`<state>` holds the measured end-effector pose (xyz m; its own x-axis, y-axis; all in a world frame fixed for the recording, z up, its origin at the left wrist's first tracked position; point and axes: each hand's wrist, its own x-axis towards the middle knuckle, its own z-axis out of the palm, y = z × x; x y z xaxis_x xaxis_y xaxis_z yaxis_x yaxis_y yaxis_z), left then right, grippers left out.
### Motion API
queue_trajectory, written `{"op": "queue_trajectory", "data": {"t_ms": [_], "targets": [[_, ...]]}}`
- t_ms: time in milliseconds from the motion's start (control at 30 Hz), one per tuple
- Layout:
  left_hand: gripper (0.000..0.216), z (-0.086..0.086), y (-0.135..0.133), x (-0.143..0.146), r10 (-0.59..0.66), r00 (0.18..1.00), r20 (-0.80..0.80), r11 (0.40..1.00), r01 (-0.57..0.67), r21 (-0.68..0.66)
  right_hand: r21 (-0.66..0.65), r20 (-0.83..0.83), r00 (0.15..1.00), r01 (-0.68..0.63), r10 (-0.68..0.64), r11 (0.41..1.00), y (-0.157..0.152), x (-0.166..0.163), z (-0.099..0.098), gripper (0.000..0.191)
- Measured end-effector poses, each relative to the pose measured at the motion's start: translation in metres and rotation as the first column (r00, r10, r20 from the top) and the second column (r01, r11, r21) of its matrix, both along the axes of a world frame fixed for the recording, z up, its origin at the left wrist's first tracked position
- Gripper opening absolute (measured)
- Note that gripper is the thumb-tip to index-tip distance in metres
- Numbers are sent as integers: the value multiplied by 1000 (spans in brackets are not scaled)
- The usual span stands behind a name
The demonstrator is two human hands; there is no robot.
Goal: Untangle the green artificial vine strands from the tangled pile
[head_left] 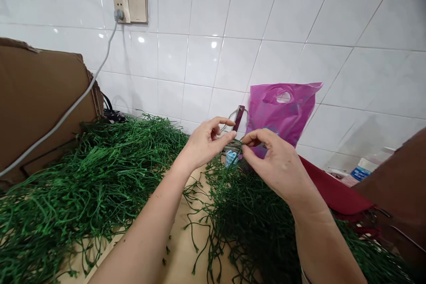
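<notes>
My right hand (273, 162) pinches a thin bundle of green plastic vine strands (238, 146) between thumb and fingertips. The strands fall from there into a dense green heap (246, 217) on the table. My left hand (206, 144) is raised just beside it, its thumb tip near the pinched bundle. Its curled fingers sit by a thin pale cord loop (226, 126). I cannot tell whether that hand grips anything. A larger pile of the same green strands (83, 177) lies to the left of my left forearm. A small blue and white item (231, 158) shows behind my hands.
A light wooden tabletop (186, 239) lies under the strands, against a white tiled wall (199, 62). A pink plastic bag (282, 113) and dark red strap (238, 117) stand behind my hands. Cardboard (40, 97) stands left, with a grey cable (66, 106); dark red cloth (333, 191) lies right.
</notes>
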<state>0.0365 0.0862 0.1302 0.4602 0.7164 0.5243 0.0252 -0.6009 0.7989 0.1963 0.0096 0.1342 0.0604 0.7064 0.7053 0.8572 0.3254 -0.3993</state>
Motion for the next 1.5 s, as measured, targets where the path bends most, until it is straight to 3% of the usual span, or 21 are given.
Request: {"op": "queue_trajectory", "data": {"t_ms": [33, 100, 167, 233, 300, 400, 600, 800, 1000, 1100, 1167, 1300, 1400, 1500], "targets": [[27, 1, 0, -2, 23, 1000, -13, 995, -22, 102, -35, -71, 997, -38, 35, 999, -1, 1, 2, 4], [25, 1, 1, -6, -77, 997, -14, 983, 78, 165, -119, -227, 967, -142, 113, 983, -4, 2, 4, 6], [28, 0, 2, -7, -269, 963, -6, 961, 269, 59, -168, -366, 914, -251, 176, 953, -5, 3, 5, 12], [33, -1, 4, -6, -375, 927, 10, 923, 375, -85, -166, -462, 863, -309, 203, 936, -4, 4, 4, 15], [29, -3, 4, -3, -383, 923, 31, 907, 382, -176, -163, -535, 822, -326, 195, 931, -2, 4, 3, 17], [17, -4, 3, 0, -364, 928, 76, 907, 372, -195, -159, -603, 775, -348, 188, 924, 1, 5, 0, 18], [16, -6, 3, 4, -285, 958, -43, 954, 279, -106, -131, -617, 757, -368, 214, 921, 4, 6, -3, 19], [10, -4, -1, 3, -229, 959, -168, 973, 227, -29, -211, -633, 745, -429, 212, 878, 3, 4, -2, 15], [12, -4, 3, 1, -302, 919, -253, 951, 309, -13, -325, -454, 874, -344, 174, 881, 1, 2, -1, 13], [18, -5, 4, 1, -338, 924, -181, 941, 330, -74, -315, -441, 877, -348, 189, 883, 0, 0, 1, 11], [23, -6, 3, 4, -402, 914, -51, 906, 389, -168, -284, -506, 828, -423, 240, 860, -1, -1, 1, 11], [30, -11, 0, 12, -529, 826, 196, 766, 564, -308, -218, -625, 710, -557, 323, 801, 0, -2, 2, 8], [25, -15, 0, 17, -575, 768, 281, 675, 640, -368, -192, -660, 665, -600, 349, 777, 1, 1, 1, 9], [24, -18, 0, 18, -580, 748, 322, 630, 663, -405, -170, -685, 629, -628, 367, 759, 3, 5, -1, 10]]}}
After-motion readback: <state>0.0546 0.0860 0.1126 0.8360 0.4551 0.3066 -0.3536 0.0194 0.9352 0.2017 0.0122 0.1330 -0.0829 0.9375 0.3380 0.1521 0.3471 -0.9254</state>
